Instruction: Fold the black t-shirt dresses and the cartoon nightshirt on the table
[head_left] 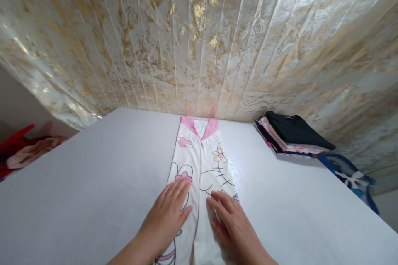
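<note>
A white garment (199, 161) with a pink collar and cartoon flower prints lies in a long narrow strip down the middle of the table. Its two side parts are folded inward, and their edges meet along the centre. My left hand (168, 211) lies flat on the left half, fingers stretched forward beside a pink flower print. On the right half rests my right hand (228, 219), its fingers extended and slightly bent. Neither hand grips the cloth. The garment's near end runs out of view at the bottom.
The white table (108, 165) spreads to both sides. At the back right sits a stack of folded clothes (295, 132), black on top, with a blue patterned item (351, 178) by the edge. Red and pink cloth (27, 149) lies beyond the left edge. A gold-patterned curtain (192, 41) hangs behind.
</note>
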Tool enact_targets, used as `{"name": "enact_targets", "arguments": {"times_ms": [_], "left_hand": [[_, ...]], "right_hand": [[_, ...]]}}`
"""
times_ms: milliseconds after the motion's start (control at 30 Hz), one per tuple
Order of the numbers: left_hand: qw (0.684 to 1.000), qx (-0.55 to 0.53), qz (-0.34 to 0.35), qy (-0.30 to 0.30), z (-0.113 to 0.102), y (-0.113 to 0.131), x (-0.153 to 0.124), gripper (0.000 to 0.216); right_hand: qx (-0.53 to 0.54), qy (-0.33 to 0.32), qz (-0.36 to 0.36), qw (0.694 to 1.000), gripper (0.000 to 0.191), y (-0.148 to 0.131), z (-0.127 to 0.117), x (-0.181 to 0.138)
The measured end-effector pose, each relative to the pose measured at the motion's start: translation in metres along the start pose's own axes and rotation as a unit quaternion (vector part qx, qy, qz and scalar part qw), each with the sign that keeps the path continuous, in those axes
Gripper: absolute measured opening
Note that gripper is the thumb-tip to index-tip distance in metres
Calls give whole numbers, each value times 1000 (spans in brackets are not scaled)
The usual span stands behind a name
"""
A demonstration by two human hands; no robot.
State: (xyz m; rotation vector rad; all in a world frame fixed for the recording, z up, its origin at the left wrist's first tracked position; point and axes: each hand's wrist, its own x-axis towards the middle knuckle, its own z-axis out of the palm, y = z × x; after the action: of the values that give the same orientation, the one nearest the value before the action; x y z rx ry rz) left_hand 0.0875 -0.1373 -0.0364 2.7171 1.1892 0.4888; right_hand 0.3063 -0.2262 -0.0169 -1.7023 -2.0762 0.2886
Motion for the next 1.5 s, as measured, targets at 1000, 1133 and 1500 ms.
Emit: {"name": "enact_targets", "arguments": {"times_ms": [1000,1133,1500], "left_hand": [[989,-19,139,-39,-26,35,-76,51],[991,-98,95,-17,-41,37,-69,33],[988,-110,108,18,-35,43,-73,28]], "right_hand": [[101,-8,-69,992,39,-25,-12,-65],[189,16,-18,982,32,-23,-15,-67],[160,-20,-38,986,28,-35,-30,-70]]}}
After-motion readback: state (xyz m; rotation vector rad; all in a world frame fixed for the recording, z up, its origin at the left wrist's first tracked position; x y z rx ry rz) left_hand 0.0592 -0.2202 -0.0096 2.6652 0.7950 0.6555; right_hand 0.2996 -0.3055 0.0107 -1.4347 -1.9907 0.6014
